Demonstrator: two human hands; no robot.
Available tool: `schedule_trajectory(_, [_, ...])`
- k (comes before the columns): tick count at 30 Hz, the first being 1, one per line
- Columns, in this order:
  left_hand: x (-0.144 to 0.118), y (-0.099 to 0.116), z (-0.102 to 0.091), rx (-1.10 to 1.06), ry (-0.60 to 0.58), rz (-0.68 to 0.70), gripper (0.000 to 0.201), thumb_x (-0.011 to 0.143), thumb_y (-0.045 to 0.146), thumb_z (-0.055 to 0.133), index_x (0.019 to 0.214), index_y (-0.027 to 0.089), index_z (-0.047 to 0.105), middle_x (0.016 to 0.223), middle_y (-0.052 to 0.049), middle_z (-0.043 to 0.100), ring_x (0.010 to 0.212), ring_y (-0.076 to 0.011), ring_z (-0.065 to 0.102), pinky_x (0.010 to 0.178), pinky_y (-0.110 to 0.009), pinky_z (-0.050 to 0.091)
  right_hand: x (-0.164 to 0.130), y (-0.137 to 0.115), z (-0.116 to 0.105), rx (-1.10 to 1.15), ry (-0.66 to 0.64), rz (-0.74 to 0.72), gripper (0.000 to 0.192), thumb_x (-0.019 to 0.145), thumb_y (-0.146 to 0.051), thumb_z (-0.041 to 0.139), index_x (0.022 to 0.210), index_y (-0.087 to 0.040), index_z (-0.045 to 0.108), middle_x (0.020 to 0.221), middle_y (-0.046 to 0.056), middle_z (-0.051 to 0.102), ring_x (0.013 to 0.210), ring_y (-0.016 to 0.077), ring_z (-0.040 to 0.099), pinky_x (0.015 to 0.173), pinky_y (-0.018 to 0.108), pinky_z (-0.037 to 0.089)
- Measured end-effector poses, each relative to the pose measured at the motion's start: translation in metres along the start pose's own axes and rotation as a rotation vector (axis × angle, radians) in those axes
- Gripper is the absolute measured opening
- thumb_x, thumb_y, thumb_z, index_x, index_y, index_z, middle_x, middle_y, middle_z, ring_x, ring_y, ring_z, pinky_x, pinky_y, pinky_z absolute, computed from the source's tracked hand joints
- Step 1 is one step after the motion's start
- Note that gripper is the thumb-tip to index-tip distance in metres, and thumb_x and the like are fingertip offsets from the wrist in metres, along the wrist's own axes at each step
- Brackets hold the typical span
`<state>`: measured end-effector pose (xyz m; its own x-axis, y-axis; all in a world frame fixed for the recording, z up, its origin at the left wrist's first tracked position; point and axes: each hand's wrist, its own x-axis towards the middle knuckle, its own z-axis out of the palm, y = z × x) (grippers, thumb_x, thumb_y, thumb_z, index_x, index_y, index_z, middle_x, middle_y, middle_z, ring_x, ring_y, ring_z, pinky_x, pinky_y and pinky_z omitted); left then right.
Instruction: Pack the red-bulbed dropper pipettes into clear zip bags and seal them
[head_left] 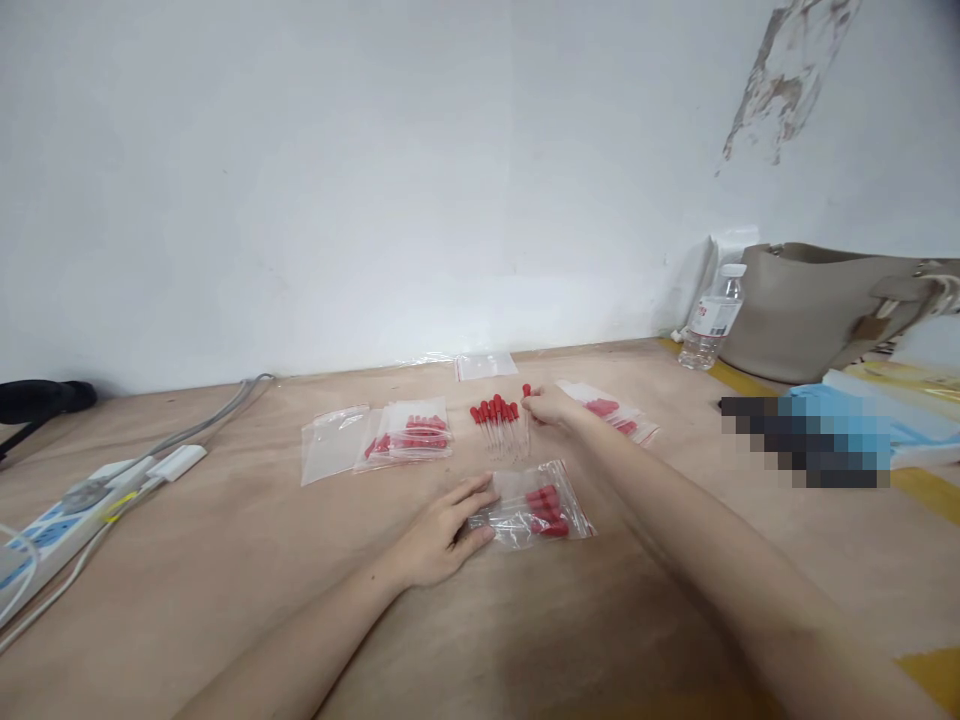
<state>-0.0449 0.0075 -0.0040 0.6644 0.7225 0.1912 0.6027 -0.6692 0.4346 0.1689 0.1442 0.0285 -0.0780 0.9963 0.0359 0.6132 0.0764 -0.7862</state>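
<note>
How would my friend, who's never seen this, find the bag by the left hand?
Start at the big brown table, then find the loose red-topped droppers near its middle. Just nearer to the camera lies a clear bag holding more droppers. Unlike the other bags, it has the left hand on its edge.

Nearest you, the bag (514, 528) is clear, glossy, wrinkled plastic; the red bulbs (551, 510) inside look smooth and rubbery. Your tabletop covering (247, 560) seems matt and papery. At far right, the bottle (709, 320) is shiny transparent plastic, the handbag (802, 315) smooth, leather-like.
</note>
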Motion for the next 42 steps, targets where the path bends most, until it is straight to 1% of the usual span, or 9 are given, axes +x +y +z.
schedule_trajectory(3, [0.0, 0.002, -0.001, -0.022, 0.023, 0.0, 0.041, 0.087, 0.032, 0.043, 0.127, 0.024, 0.04, 0.137, -0.004, 0.033, 0.123, -0.0196, 0.035, 0.101, -0.037, 0.032, -0.032, 0.015, -0.024, 0.193, 0.034, -0.041, 0.015, 0.077, -0.02, 0.039, 0.082, -0.015, 0.052, 0.054, -0.002, 0.05, 0.05, 0.0077, 0.05, 0.049, 0.018, 0.04])
schedule_trajectory(6, [0.001, 0.003, -0.002, -0.055, 0.041, 0.03, 0.035, 0.089, 0.03, 0.039, 0.123, 0.024, 0.045, 0.134, -0.003, 0.039, 0.122, -0.0185, 0.036, 0.101, -0.036, 0.032, -0.067, 0.036, -0.044, 0.616, 0.082, -0.118, 0.017, 0.073, -0.033, 0.051, 0.076, -0.016, 0.051, 0.056, -0.002, 0.051, 0.052, 0.0075, 0.049, 0.05, 0.019, 0.041])
schedule_trajectory(12, [0.003, 0.005, -0.002, -0.053, 0.089, 0.06, 0.035, 0.088, 0.028, 0.043, 0.122, 0.023, 0.047, 0.132, -0.004, 0.042, 0.123, -0.0206, 0.035, 0.101, -0.039, 0.032, -0.109, 0.067, -0.045, 0.748, 0.406, -0.077, 0.05, 0.061, -0.034, 0.065, 0.101, -0.022, 0.036, 0.064, -0.006, 0.055, 0.049, 0.0086, 0.051, 0.046, 0.022, 0.045])
schedule_trajectory(15, [0.003, 0.004, -0.001, -0.052, 0.076, 0.036, 0.036, 0.087, 0.028, 0.043, 0.123, 0.023, 0.045, 0.131, -0.005, 0.042, 0.121, -0.0198, 0.038, 0.1, -0.038, 0.034, -0.11, 0.073, -0.034, 0.822, 0.413, -0.029, 0.055, 0.059, -0.031, 0.068, 0.101, -0.024, 0.033, 0.065, -0.007, 0.056, 0.05, 0.0097, 0.054, 0.048, 0.024, 0.048])
schedule_trajectory(19, [0.002, 0.003, 0.0, -0.059, 0.067, 0.011, 0.041, 0.086, 0.029, 0.046, 0.126, 0.024, 0.04, 0.128, -0.005, 0.045, 0.117, -0.0208, 0.042, 0.097, -0.039, 0.036, -0.108, 0.073, -0.02, 0.973, 0.339, 0.079, 0.039, 0.06, -0.027, 0.066, 0.088, -0.023, 0.039, 0.064, -0.006, 0.055, 0.054, 0.0101, 0.058, 0.056, 0.026, 0.052])
schedule_trajectory(24, [0.001, 0.005, -0.002, -0.057, 0.058, -0.001, 0.045, 0.085, 0.03, 0.047, 0.129, 0.024, 0.036, 0.128, -0.006, 0.045, 0.113, -0.0217, 0.045, 0.094, -0.038, 0.039, -0.111, 0.072, -0.018, 1.028, 0.241, 0.127, 0.027, 0.066, -0.027, 0.062, 0.085, -0.022, 0.044, 0.068, -0.003, 0.056, 0.062, 0.0115, 0.06, 0.064, 0.028, 0.053])
schedule_trajectory(29, [0.002, 0.008, -0.004, -0.041, 0.05, -0.015, 0.045, 0.085, 0.029, 0.046, 0.128, 0.025, 0.036, 0.129, -0.006, 0.044, 0.113, -0.0213, 0.046, 0.093, -0.038, 0.039, -0.109, 0.083, -0.031, 0.893, 0.408, 0.07, 0.029, 0.066, -0.036, 0.061, 0.086, -0.023, 0.045, 0.066, -0.004, 0.054, 0.054, 0.0097, 0.055, 0.052, 0.025, 0.049])
schedule_trajectory(33, [0.002, 0.008, -0.004, -0.032, 0.05, -0.018, 0.045, 0.085, 0.03, 0.046, 0.129, 0.024, 0.036, 0.129, -0.006, 0.044, 0.114, -0.0216, 0.045, 0.094, -0.038, 0.038, -0.108, 0.087, -0.04, 0.847, 0.518, 0.001, 0.037, 0.062, -0.043, 0.064, 0.086, -0.023, 0.044, 0.067, -0.005, 0.054, 0.054, 0.0089, 0.055, 0.054, 0.024, 0.048])
schedule_trajectory(42, [0.001, 0.005, -0.003, -0.019, 0.033, -0.037, 0.047, 0.085, 0.031, 0.046, 0.13, 0.025, 0.033, 0.131, -0.004, 0.042, 0.115, -0.0203, 0.043, 0.096, -0.036, 0.037, -0.115, 0.069, -0.018, 1.022, 0.292, 0.088, 0.038, 0.06, -0.036, 0.069, 0.082, -0.022, 0.041, 0.065, -0.005, 0.058, 0.061, 0.0106, 0.06, 0.063, 0.027, 0.051])
